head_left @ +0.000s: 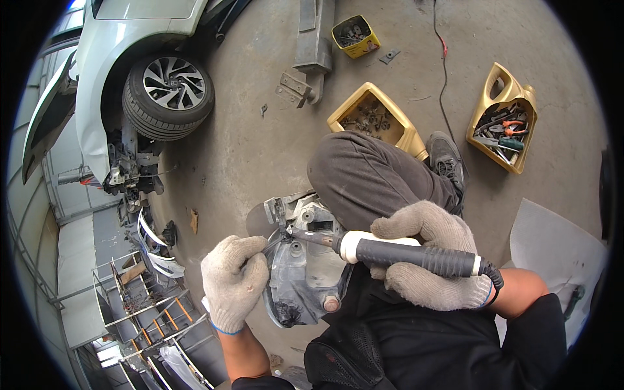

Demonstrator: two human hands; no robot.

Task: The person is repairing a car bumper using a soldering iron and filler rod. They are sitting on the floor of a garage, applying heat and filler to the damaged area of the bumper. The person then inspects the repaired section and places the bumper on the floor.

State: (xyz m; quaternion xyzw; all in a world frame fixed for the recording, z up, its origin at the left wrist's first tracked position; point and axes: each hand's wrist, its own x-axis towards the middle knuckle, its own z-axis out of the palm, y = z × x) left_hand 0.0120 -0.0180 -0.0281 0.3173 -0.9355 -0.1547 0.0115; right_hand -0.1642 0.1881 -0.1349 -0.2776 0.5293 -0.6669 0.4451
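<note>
My right hand [448, 231], in a knitted work glove, is wrapped round a corded plastic welding gun [416, 257] with a black and white handle. The tool's metal nozzle points left and meets a dark spot on a grey plastic headlight housing [296, 270] in front of my body. In the matching glove, my left hand [234, 279] is closed in a pinch at the housing's left side. From its fingertips a thin dark strip, like a plastic welding rod [273, 243], runs to the nozzle tip. Black, rough-looking material lies at the housing's lower left corner.
A cut-open gold jug [409, 133] of small hardware lies beyond my bent knee. Another gold jug [478, 133] holds pliers and screwdrivers; a yellow tub [370, 45] stands farther off. A cable [442, 78] crosses the floor. At left are a white car [120, 39] and metal racks [140, 305].
</note>
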